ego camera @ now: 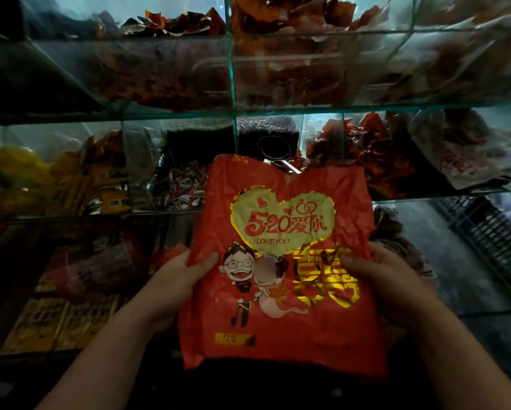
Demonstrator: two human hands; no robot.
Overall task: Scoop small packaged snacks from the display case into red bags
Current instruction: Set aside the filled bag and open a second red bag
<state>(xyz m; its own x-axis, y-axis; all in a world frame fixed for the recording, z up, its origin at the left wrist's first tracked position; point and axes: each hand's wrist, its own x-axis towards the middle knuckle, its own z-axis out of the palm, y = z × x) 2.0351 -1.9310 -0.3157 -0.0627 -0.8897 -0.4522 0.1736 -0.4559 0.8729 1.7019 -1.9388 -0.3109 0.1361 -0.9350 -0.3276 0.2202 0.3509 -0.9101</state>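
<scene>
A flat red bag (281,329) with a gold heart and cartoon couple printed on it is held up in front of the glass display case (233,110). My left hand (174,279) grips its left edge, thumb on the front. My right hand (381,279) grips the right edge the same way. Behind the bag's top edge, a metal scoop (275,150) lies in a bin. Small white-and-red wrapped snacks (186,187) fill the bin just left of the bag.
Glass bins hold red packets (375,155) at right, orange and yellow packets (100,179) at left, and more red packets (292,63) on the upper tier. Boxed goods (70,315) sit at lower left. A dark plastic crate (491,232) stands at right.
</scene>
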